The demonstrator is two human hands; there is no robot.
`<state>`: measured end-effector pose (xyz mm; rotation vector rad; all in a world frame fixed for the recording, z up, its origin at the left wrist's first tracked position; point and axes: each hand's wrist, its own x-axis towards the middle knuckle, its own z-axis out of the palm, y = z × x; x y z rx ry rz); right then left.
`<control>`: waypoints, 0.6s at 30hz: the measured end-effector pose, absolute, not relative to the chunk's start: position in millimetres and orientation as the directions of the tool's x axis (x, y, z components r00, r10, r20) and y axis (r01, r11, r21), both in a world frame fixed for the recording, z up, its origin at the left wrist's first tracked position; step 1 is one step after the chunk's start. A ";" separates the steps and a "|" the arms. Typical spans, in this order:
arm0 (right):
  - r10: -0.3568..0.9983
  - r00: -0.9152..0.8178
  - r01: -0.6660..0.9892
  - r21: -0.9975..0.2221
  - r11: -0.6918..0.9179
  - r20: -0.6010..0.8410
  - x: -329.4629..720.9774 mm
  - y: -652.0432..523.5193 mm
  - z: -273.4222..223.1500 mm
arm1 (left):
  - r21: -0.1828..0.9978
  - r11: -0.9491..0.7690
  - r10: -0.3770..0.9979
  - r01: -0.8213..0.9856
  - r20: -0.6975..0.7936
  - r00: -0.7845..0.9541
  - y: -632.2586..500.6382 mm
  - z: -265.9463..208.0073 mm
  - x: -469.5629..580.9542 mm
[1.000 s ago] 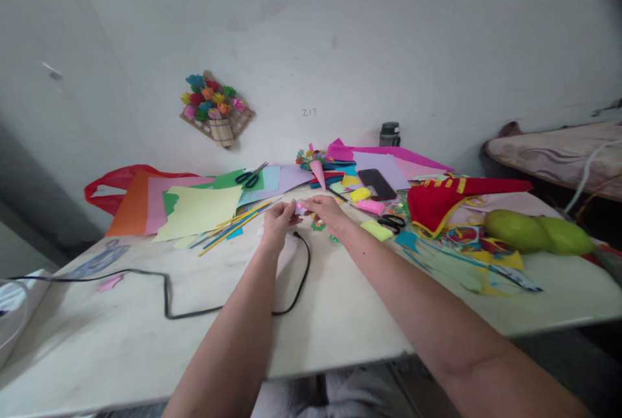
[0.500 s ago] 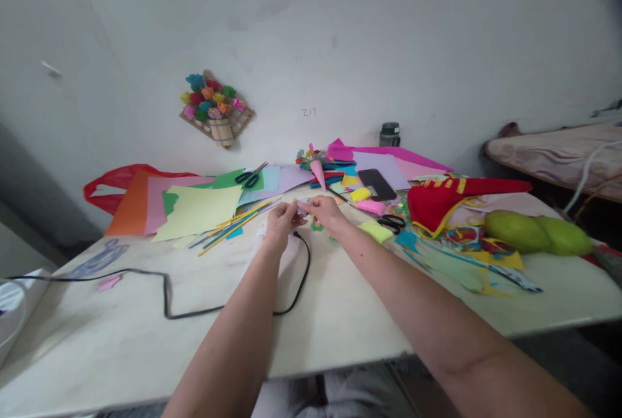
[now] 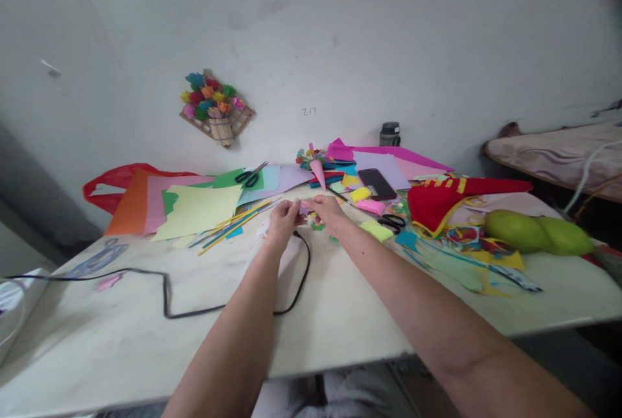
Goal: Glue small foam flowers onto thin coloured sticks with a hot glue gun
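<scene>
My left hand [image 3: 283, 220] and my right hand [image 3: 326, 210] meet over the middle of the table, fingers pinched on a small piece of lilac paper [image 3: 304, 206] between them. Most of the piece is hidden by the fingers. Just below the hands lie small green paper cutouts [image 3: 317, 227]. Under my left hand a white object [image 3: 263, 230] shows in part, its kind unclear, and the end of a black cable [image 3: 309, 256] lies close by. Behind the hands rests a pink paper cone [image 3: 317, 172] with colourful cutouts at its wide end.
Coloured paper sheets [image 3: 199, 210], paper strips [image 3: 233, 227] and scissors [image 3: 250, 176] lie on the left. To the right are a phone [image 3: 377, 184], black-handled scissors [image 3: 391, 222], a red cloth [image 3: 432, 204] and green fruit [image 3: 518, 230]. A bottle [image 3: 389, 134] stands by the wall.
My fingers have shifted slightly around the lilac paper, and the right hand's fingertips have moved a little. Everything else on the table looks the same.
</scene>
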<state>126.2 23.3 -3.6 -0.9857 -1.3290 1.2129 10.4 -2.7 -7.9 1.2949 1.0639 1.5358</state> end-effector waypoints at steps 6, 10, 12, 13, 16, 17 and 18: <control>0.972 -0.130 -0.097 -0.978 0.183 0.194 127.5 26.1 -6.5 | 0.961 -0.265 0.963 -0.074 0.260 -0.068 -2.1 -8.7 8.9; 0.969 -0.164 -0.149 -0.976 0.159 0.183 127.7 23.9 -3.5 | 0.958 -0.281 0.957 -0.062 0.275 -0.086 -1.0 -9.0 8.3; 0.972 -0.166 -0.169 -0.976 0.140 0.169 127.4 23.6 -2.6 | 0.955 -0.291 0.954 -0.060 0.285 -0.097 -0.8 -8.8 8.6; 0.972 -0.167 -0.171 -0.976 0.135 0.164 127.3 23.8 -2.7 | 0.954 -0.293 0.953 -0.061 0.286 -0.101 -0.9 -8.6 8.7; 0.967 -0.174 -0.142 -0.977 0.161 0.184 126.8 26.3 -5.2 | 0.956 -0.286 0.955 -0.065 0.279 -0.106 -1.4 -8.2 9.1; 0.965 -0.173 -0.127 -0.976 0.175 0.195 126.7 27.3 -6.4 | 0.957 -0.284 0.955 -0.066 0.276 -0.106 -1.6 -8.1 9.2; 0.964 -0.170 -0.112 -0.976 0.187 0.204 126.5 28.3 -7.5 | 0.957 -0.283 0.956 -0.067 0.275 -0.103 -1.7 -8.1 9.2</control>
